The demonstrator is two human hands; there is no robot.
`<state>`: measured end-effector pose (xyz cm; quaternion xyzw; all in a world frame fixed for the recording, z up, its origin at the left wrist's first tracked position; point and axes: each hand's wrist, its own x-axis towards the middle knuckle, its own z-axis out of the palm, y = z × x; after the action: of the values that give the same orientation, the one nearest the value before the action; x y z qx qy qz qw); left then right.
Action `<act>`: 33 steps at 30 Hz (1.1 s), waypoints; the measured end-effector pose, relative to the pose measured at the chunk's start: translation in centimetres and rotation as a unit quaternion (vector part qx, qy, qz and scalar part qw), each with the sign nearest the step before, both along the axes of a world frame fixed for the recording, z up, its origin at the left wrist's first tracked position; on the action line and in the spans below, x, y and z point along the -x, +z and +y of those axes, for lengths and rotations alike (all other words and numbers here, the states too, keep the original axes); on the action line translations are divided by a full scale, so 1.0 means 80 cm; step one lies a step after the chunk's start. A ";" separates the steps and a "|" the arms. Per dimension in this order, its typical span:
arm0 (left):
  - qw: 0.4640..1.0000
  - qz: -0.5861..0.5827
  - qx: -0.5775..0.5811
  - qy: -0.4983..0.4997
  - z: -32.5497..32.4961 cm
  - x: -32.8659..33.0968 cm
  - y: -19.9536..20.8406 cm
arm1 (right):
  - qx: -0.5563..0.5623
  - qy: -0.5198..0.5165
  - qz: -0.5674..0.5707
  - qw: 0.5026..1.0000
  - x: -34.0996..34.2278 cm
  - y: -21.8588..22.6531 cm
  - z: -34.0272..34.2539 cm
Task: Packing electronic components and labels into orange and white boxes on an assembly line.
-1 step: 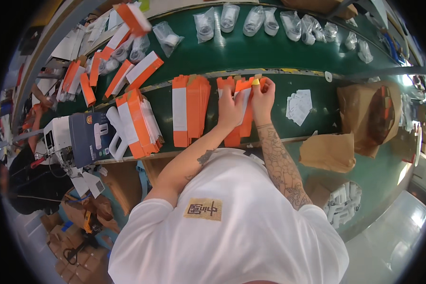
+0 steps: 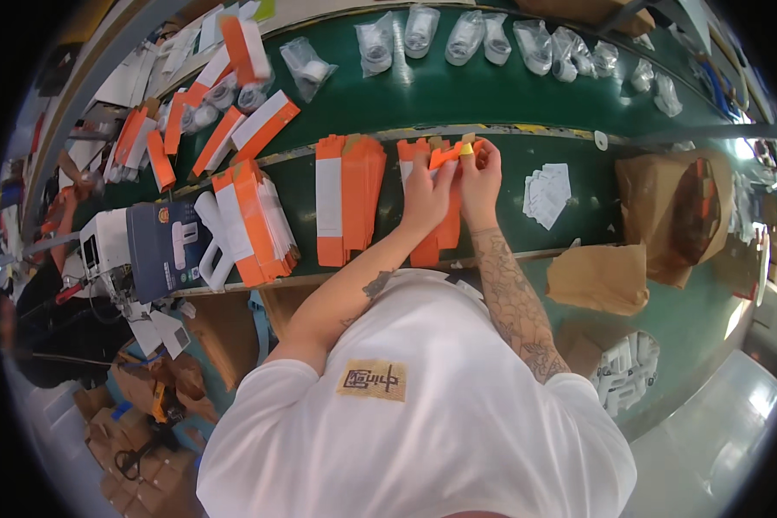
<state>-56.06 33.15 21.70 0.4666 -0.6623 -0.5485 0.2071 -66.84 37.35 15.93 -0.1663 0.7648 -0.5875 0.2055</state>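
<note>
Forearms reach away from the body past the white shirt (image 2: 423,440), the left one slanting from near left toward the middle, the right one steeper and leaning slightly left toward its hand. To the right, on the near side of the bench, lies a brown paper sheet (image 2: 597,278).

Farther in, the two hands meet over a stack of orange cartons (image 2: 425,253), just beside each other. The left hand (image 2: 428,197) comes in from the left with its back up and wrist fairly straight, thumb pointing away; its fingers are bent round the left side of a flat orange-and-white carton (image 2: 441,159), though their tips are hidden. The right hand (image 2: 481,183) stands upright on the right, fingers curled and narrow, its thumb, wearing a yellow band (image 2: 467,148), against the carton's far end. The carton itself sits between both hands, above the stack.

Left of them lie a second stack (image 2: 361,194) and a third stack (image 2: 255,226); white cards (image 2: 547,197) lie to the right. Along the far side stand white parts in clear bags (image 2: 375,45).
</note>
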 end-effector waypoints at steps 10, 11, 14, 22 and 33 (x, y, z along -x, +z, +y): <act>0.944 0.298 -0.137 0.042 0.003 0.024 0.012 | 0.180 0.053 -0.116 0.975 -0.036 0.098 0.018; 0.946 0.297 -0.132 0.009 -0.001 0.020 0.011 | 0.168 0.066 -0.141 0.973 -0.026 0.097 0.023; 0.823 0.415 -0.381 0.070 -0.018 0.010 0.058 | 0.258 0.128 -0.359 0.888 0.004 0.131 0.030; 0.846 0.419 -0.329 -0.013 -0.014 0.007 0.032 | 0.321 0.138 -0.348 0.870 0.008 0.119 0.043; 0.903 0.354 -0.243 -0.024 -0.008 0.031 0.057 | 0.264 0.088 -0.194 0.941 0.008 0.141 0.042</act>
<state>-58.56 32.48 26.25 0.2621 -0.4023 -0.8262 0.2947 -67.50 40.70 27.18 -0.1636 0.5101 -0.7686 0.3498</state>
